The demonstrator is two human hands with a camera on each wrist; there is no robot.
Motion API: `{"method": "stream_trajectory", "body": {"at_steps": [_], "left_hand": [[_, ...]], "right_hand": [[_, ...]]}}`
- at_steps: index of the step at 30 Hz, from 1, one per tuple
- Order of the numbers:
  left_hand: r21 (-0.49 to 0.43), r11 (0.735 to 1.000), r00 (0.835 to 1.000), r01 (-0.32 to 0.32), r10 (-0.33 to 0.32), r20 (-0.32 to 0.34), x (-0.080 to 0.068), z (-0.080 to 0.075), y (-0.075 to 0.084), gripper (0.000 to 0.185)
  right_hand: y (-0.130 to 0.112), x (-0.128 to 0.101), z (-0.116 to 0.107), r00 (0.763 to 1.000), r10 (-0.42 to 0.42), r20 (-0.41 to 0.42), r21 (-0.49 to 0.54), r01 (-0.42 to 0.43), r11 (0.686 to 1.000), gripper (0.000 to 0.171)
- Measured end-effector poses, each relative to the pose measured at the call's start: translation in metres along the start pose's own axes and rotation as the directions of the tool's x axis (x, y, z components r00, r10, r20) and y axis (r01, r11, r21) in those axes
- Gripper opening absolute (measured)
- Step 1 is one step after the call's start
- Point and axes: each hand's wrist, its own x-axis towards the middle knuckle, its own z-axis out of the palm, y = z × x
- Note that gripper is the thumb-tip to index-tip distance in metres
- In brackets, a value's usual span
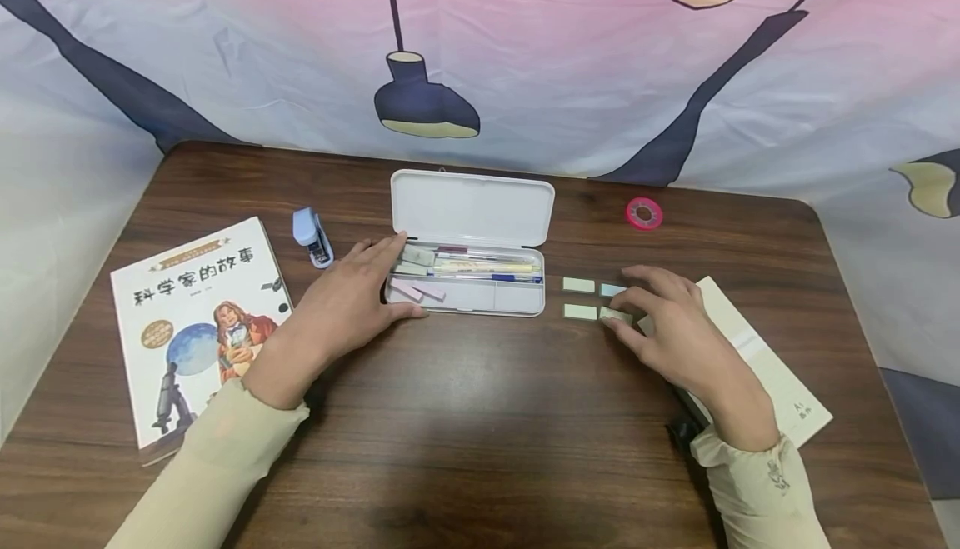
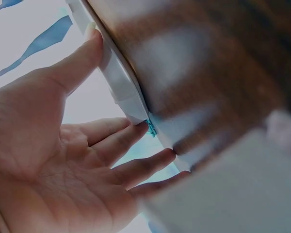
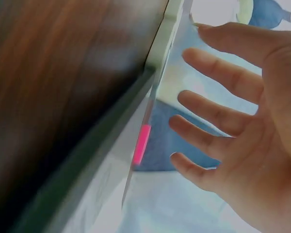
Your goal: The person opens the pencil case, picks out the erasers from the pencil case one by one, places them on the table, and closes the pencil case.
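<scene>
Left hand rests with relaxed fingers against the open pencil case; right hand, fingers spread, touches a small sticky-note pad.

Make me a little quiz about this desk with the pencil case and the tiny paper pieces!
1. True or false: the white pencil case has its lid open.
2. Which hand rests at the pencil case? A) left hand B) right hand
3. Fill in: the small paper pieces lie on the table between the pencil case and the ____ hand.

Key: 1 true. 2 A. 3 right; its fingertips reach the nearest pieces.
</scene>
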Motion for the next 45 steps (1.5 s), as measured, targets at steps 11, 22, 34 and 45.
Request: {"method": "stream_trajectory", "body": {"at_steps": [11, 22, 34, 45], "left_hand": [[0.006, 1.0, 1.0, -0.002, 0.002, -0.006, -0.001, 0.0, -0.001, 0.103], [0.0, 1.0, 0.998, -0.03, 0.03, -0.058, 0.002, 0.01, -0.01, 0.105], [0.01, 1.0, 1.0, -0.008, 0.008, -0.009, -0.001, 0.001, -0.001, 0.101], [0.0, 0.999, 0.997, -0.048, 0.047, -0.064, 0.008, 0.02, -0.024, 0.109]], "right_hand": [[-0.058, 0.041, 0.028, 0.992, -0.125, -0.007, 0.034, 0.125, 0.992, 0.026], [-0.102, 0.076, 0.053, 0.977, -0.209, 0.037, 0.033, 0.208, 0.978, 0.023], [-0.126, 0.093, 0.064, 0.966, -0.234, 0.105, 0.028, 0.233, 0.972, 0.026], [-0.134, 0.102, 0.069, 0.96, -0.234, 0.151, 0.013, 0.235, 0.972, 0.024]]}}
